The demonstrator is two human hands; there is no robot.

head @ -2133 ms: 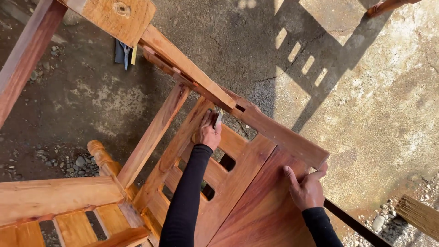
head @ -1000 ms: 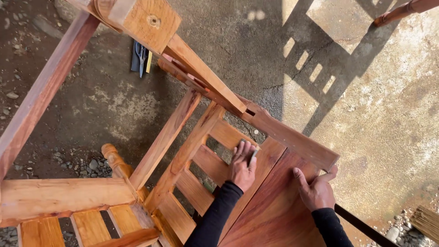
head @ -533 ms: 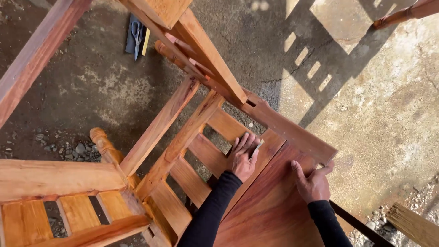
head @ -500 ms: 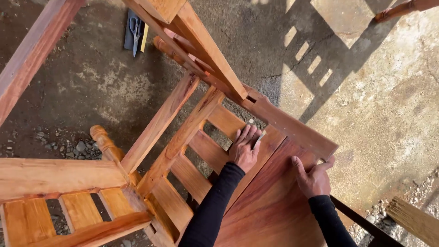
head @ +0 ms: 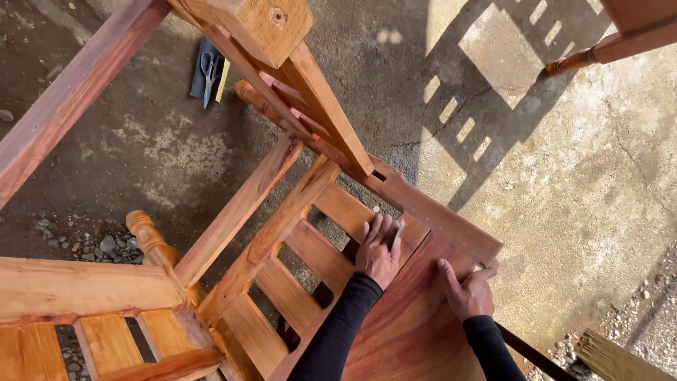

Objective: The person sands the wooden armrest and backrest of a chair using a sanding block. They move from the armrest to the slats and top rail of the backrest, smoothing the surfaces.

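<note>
Looks like mid-sanding: left hand fingers pressed flat on the slatted chair frame, right hand spread, bracing the panel; next stroke probably needs even pressure.

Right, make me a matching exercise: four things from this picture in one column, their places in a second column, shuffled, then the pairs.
Things:
1. left hand
2. right hand
3. scissors
4. turned post

Places:
A. on the concrete ground, upper left
B. flat on the slat beside the broad panel
C. at the panel's far edge, by the frame rail
D. standing at the left, near the pebbles

Pairs: 1-B, 2-C, 3-A, 4-D
</note>
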